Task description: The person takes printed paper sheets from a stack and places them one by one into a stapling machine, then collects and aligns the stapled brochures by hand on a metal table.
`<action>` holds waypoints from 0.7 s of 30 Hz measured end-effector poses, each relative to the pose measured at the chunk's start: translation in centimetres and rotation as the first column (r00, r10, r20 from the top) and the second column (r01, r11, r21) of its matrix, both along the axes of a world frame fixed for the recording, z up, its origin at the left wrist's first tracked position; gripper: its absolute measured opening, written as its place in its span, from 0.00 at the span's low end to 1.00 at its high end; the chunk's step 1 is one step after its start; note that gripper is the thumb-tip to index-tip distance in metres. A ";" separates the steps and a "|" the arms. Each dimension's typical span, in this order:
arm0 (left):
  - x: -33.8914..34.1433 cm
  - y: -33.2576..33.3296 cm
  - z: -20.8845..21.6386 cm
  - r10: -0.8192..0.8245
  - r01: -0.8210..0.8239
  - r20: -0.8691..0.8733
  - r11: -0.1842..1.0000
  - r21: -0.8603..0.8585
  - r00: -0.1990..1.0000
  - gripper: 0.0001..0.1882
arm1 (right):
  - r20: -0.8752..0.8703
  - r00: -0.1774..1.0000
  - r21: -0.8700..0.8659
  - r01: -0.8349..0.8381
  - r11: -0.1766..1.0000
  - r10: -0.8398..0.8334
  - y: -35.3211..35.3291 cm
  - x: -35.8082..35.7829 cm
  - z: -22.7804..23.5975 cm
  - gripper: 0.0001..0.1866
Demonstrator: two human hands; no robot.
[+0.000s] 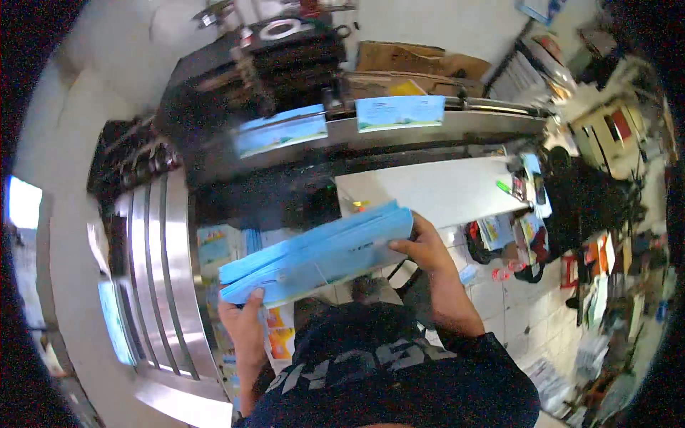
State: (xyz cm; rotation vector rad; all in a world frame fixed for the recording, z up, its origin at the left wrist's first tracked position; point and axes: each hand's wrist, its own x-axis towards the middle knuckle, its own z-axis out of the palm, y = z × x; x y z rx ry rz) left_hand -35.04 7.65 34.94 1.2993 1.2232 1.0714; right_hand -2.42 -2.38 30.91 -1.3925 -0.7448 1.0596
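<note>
A thick stack of light-blue printed paper sheets point(321, 260) is held up in front of me, tilted so that its right end is higher. My left hand point(244, 314) grips the lower left end, thumb over the front face. At the right end my right hand point(421, 246) holds the stack, its thumb on the front and the other fingers hidden behind. Along the top the stack parts into two layers with a gap between them.
Beyond the stack stands a white tabletop point(442, 187) with a green marker point(504, 187) at its right. Two blue printed sheets point(399, 114) hang on a dark machine point(250, 78). A metal slatted rack point(160, 271) is at left; bagged papers point(496, 232) sit at right.
</note>
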 end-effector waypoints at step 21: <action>12.1 -0.9 -12.0 -0.633 0.592 0.090 0.651 -0.476 0.769 0.20 | -0.146 0.818 -0.033 0.558 0.829 -0.556 -14.2 8.9 -6.4 0.39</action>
